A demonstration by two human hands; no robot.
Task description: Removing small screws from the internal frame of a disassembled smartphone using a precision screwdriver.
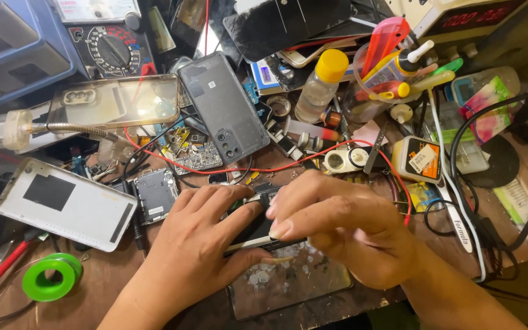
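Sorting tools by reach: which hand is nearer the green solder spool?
Left. The left hand lies just right of the green solder spool; the right hand is farther right, beyond the left.

The worktop (123,275) was worn, scratched wood, matt and stained. A dark grey phone back (222,107) looked like smooth matt plastic, and the clear phone case (117,101) was glossy. The white phone cover (65,203) had a dull satin finish. The green tape roll (51,277) shone like glossy plastic.
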